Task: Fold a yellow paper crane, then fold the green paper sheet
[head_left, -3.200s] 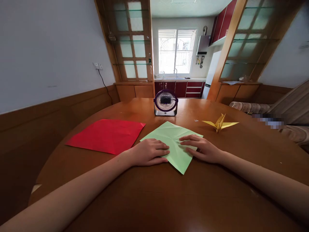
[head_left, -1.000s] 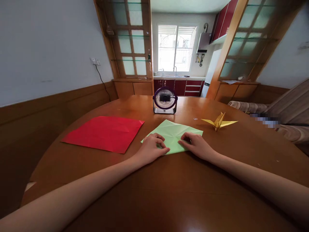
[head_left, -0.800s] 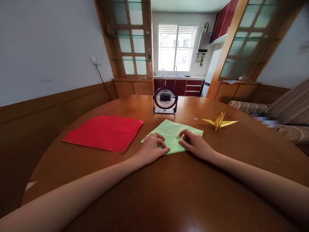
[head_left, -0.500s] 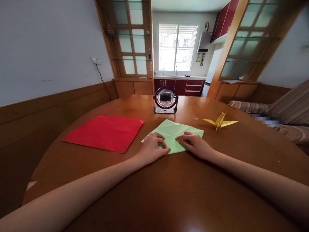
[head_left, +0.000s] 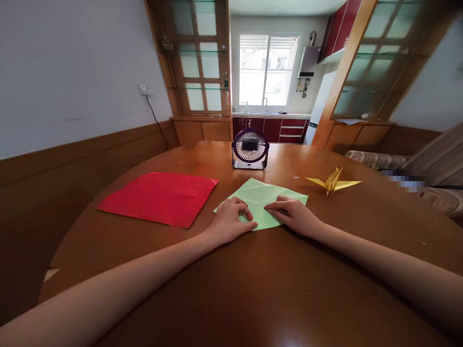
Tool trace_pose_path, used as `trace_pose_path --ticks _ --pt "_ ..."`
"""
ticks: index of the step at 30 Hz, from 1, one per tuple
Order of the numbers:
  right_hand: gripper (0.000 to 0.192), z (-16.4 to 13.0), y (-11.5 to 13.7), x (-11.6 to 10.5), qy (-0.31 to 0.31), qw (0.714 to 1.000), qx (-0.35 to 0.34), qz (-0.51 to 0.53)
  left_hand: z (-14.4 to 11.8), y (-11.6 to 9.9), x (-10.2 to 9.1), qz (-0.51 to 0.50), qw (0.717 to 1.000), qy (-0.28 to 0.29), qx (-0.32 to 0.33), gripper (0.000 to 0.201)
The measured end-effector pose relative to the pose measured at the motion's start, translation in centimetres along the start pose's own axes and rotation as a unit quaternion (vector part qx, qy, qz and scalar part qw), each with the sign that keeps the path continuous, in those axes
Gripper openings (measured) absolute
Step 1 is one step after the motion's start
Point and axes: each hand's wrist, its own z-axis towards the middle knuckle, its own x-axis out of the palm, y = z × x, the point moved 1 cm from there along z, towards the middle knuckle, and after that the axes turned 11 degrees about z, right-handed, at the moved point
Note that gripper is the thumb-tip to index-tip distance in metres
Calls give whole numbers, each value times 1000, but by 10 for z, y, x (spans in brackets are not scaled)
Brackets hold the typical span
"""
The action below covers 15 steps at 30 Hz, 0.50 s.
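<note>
Flattening the green paper [head_left: 259, 197], head view: the sheet lies on the brown surface [head_left: 231, 289], partly covered from either side by the left hand [head_left: 228, 214] and the right hand [head_left: 294, 214].
Left hand: loosely bent over the sheet's left part, thumb reaching the near edge; thumb and forefinger stand apart, with nothing seen clasped between them.
Right hand: fingertips gathered near the sheet's middle, palm over its right part; whether they pinch a layer or merely press down cannot be told.
Near edge: runs straight between the hands and looks like a fold; the layers are too fine to make out.
Crease lines: faint, spreading over the far half of the sheet.
Fold pressure: the step in hand appears to be settling this fold; it is best done with the left hand as a light anchor and the right fingertips holding the flap exactly in place before any firm stroke along the edge.
Likely fault: uneven pressure could let the thin sheet slide or set a slanted crease.
Red paper [head_left: 161, 198]: flat, to the left, near the green sheet but apart.
Yellow bird [head_left: 332, 184]: folded, wings spread, beyond the right hand.
Fan [head_left: 250, 147]: upright, behind the green sheet.
</note>
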Motion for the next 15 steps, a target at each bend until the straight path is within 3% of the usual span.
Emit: trace_pose_path --ticks 4,10,15 --pt "28 -1 -1 1 -1 1000 1 -11 4 6 -3 -12 999 27 15 13" --pt "28 -3 -2 0 -1 1000 9 -10 15 23 -10 -77 988 111 71 20" --pt "29 -4 -3 0 3 1000 5 -6 16 27 -14 -81 984 129 91 24"
